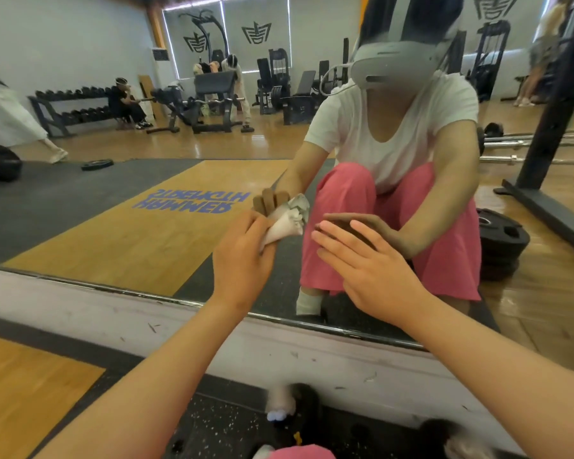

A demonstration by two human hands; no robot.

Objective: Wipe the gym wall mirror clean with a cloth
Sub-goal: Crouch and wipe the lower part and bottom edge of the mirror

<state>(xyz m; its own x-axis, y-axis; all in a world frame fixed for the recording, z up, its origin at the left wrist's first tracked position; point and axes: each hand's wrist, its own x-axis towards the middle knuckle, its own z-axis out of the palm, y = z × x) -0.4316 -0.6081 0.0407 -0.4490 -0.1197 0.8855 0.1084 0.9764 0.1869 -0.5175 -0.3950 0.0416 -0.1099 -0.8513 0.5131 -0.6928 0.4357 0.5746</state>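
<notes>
Left grip [242, 256] round cloth [287, 223], right grip [371, 263] flat on mirror [80, 200] — gym [212, 91] reflected

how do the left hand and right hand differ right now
The left hand is curled around a bunched white cloth; the right hand holds nothing. The left hand's fingers are bent, while the right hand's are straight and spread. Both reach toward the lower part of the mirror.

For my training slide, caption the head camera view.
Left hand grips a bunched white cloth against the gym mirror; right hand touches the glass.
</notes>
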